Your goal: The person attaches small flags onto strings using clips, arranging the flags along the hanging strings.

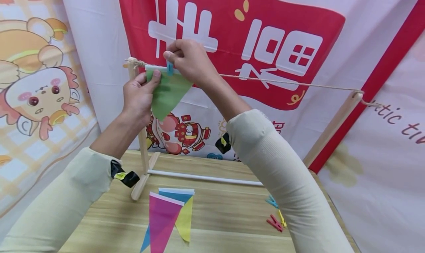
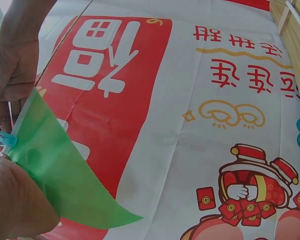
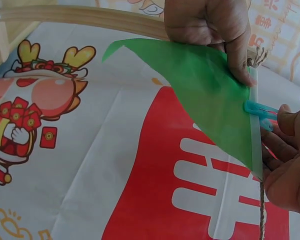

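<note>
A green triangular pennant [image 1: 169,94] with a white top strip hangs at the left end of a string [image 1: 285,81]. My left hand [image 1: 141,96] pinches its top left corner, thumb lying on the front of the strip. With thumb and fingers, my right hand [image 1: 190,59] pinches a light blue clothespin [image 1: 170,68] whose jaws sit over the strip near its middle. In the right wrist view the clothespin [image 3: 260,111] straddles the white edge, and the string runs on past the pennant's far corner. The left wrist view shows the pennant [image 2: 65,170] between both hands.
The string is tied between a left wooden post [image 1: 142,146] and a right wooden post [image 1: 335,127], with a white rod [image 1: 206,177] low between them. Pink [image 1: 162,219], blue and yellow pennants lie on the wooden table [image 1: 113,216]. Red [image 1: 275,223], yellow and blue clothespins lie at right.
</note>
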`<action>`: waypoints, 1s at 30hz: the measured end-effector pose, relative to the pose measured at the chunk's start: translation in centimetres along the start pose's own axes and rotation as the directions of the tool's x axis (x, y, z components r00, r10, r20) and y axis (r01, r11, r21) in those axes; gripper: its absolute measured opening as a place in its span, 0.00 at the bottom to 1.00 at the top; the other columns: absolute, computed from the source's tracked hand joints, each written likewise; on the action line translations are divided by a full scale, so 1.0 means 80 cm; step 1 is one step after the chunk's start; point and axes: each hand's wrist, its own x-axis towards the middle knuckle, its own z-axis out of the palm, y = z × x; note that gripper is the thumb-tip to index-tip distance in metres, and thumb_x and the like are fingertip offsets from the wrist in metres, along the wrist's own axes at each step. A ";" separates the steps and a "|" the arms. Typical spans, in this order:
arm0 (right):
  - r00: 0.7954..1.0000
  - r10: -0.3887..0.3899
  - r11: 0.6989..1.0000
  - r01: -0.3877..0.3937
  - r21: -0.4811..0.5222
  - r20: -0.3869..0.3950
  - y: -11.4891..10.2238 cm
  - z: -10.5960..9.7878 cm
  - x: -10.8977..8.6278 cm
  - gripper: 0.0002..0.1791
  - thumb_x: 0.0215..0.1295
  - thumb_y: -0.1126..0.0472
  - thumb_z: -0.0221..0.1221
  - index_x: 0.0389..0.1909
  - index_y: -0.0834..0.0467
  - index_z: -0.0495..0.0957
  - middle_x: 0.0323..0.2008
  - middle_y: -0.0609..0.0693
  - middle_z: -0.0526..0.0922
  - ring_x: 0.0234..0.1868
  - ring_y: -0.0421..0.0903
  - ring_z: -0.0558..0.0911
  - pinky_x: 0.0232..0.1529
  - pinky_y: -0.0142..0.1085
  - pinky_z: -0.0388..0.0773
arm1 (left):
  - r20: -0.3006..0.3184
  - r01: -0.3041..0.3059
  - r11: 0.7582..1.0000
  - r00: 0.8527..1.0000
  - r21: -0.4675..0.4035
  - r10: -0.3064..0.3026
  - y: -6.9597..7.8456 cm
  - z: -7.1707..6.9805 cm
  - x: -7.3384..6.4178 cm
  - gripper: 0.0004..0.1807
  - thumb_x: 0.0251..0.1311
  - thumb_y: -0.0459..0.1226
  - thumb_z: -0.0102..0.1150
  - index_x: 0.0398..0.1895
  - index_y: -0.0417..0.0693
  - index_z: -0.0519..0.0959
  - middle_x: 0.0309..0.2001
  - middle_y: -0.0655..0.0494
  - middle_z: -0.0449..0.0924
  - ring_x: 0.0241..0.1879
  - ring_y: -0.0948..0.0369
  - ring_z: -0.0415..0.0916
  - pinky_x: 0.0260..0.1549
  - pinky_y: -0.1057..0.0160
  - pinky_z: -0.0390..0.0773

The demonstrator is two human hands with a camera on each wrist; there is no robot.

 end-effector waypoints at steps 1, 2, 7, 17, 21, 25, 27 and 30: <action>1.000 0.001 1.000 -0.001 -0.004 0.004 0.000 0.000 0.000 0.18 0.86 0.56 0.63 0.68 0.59 0.86 0.57 0.53 0.91 0.55 0.45 0.87 0.58 0.31 0.87 | -0.001 -0.003 1.000 1.000 0.002 0.003 0.000 0.000 0.000 0.31 0.70 0.56 0.71 0.71 0.53 0.86 0.60 0.62 0.85 0.64 0.61 0.79 0.81 0.50 0.75; 1.000 0.007 1.000 -0.007 -0.008 0.008 0.000 -0.001 0.000 0.19 0.86 0.55 0.63 0.69 0.58 0.85 0.58 0.53 0.91 0.56 0.45 0.87 0.59 0.31 0.87 | -0.001 -0.004 1.000 1.000 0.007 0.005 0.000 0.000 0.000 0.31 0.70 0.56 0.71 0.71 0.52 0.86 0.60 0.62 0.85 0.65 0.61 0.79 0.81 0.49 0.75; 0.999 0.035 0.999 -0.034 -0.016 0.030 -0.001 -0.003 -0.001 0.22 0.86 0.54 0.63 0.73 0.56 0.83 0.64 0.52 0.90 0.62 0.45 0.87 0.61 0.33 0.88 | 0.000 -0.002 0.999 1.000 0.048 0.002 -0.002 -0.001 -0.002 0.32 0.69 0.57 0.72 0.71 0.53 0.86 0.63 0.62 0.84 0.68 0.59 0.78 0.83 0.47 0.73; 0.998 0.038 0.999 -0.038 0.002 0.046 0.004 -0.006 -0.007 0.26 0.84 0.52 0.65 0.77 0.54 0.80 0.70 0.50 0.88 0.68 0.44 0.87 0.63 0.32 0.89 | 0.020 0.026 0.993 0.999 0.111 -0.028 -0.005 -0.009 -0.004 0.35 0.68 0.60 0.72 0.74 0.59 0.84 0.69 0.62 0.80 0.73 0.56 0.75 0.84 0.44 0.72; 0.999 0.021 1.000 -0.020 -0.004 0.045 0.009 -0.009 -0.009 0.28 0.83 0.51 0.67 0.77 0.55 0.79 0.70 0.50 0.88 0.70 0.44 0.88 0.64 0.32 0.89 | 0.043 0.032 0.992 0.998 0.119 -0.037 -0.007 -0.013 -0.005 0.37 0.68 0.60 0.71 0.77 0.59 0.83 0.71 0.62 0.78 0.74 0.55 0.74 0.85 0.43 0.70; 0.999 -0.012 1.000 0.012 -0.012 0.033 0.015 -0.011 -0.014 0.28 0.81 0.52 0.69 0.75 0.57 0.80 0.68 0.52 0.89 0.69 0.45 0.89 0.65 0.32 0.89 | 0.059 0.037 0.992 0.997 0.123 -0.044 -0.011 -0.016 -0.005 0.38 0.68 0.60 0.72 0.78 0.57 0.81 0.71 0.60 0.79 0.74 0.56 0.74 0.86 0.45 0.69; 0.999 -0.021 1.000 0.022 -0.005 0.026 0.019 -0.014 -0.017 0.28 0.80 0.52 0.69 0.74 0.58 0.81 0.67 0.52 0.90 0.68 0.45 0.90 0.64 0.33 0.89 | 0.065 0.040 0.991 0.997 0.126 -0.048 -0.013 -0.017 -0.005 0.39 0.67 0.60 0.73 0.78 0.56 0.81 0.71 0.59 0.81 0.74 0.56 0.75 0.86 0.46 0.70; 0.999 -0.040 0.999 0.040 0.003 0.010 0.025 -0.016 -0.022 0.27 0.79 0.53 0.71 0.72 0.58 0.83 0.66 0.52 0.91 0.65 0.44 0.91 0.63 0.32 0.89 | 0.077 0.049 0.988 0.995 0.143 -0.060 -0.018 -0.020 -0.006 0.40 0.67 0.60 0.72 0.79 0.56 0.80 0.73 0.58 0.80 0.76 0.56 0.75 0.86 0.46 0.70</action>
